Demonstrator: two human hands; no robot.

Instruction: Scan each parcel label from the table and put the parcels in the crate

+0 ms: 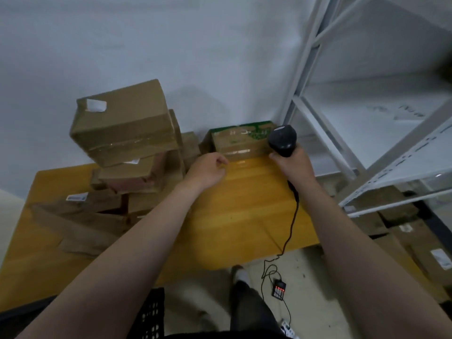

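My right hand [292, 162] grips a black barcode scanner [282, 139], its head raised beside a cardboard parcel with a green printed top [238, 140] at the far edge of the yellow table [244, 204]. My left hand [208, 167] hovers just left of that parcel with fingers loosely curled, holding nothing. A leaning stack of brown parcels [127, 133] fills the table's left side, with white labels on some. A black slotted crate [149, 314] shows at the bottom, under my left arm.
White metal shelving [367, 118] stands to the right, with more cardboard boxes [415, 245] on the floor beneath it. The scanner's cable [291, 228] hangs off the table to a small black device with red lights [278, 289] on the floor.
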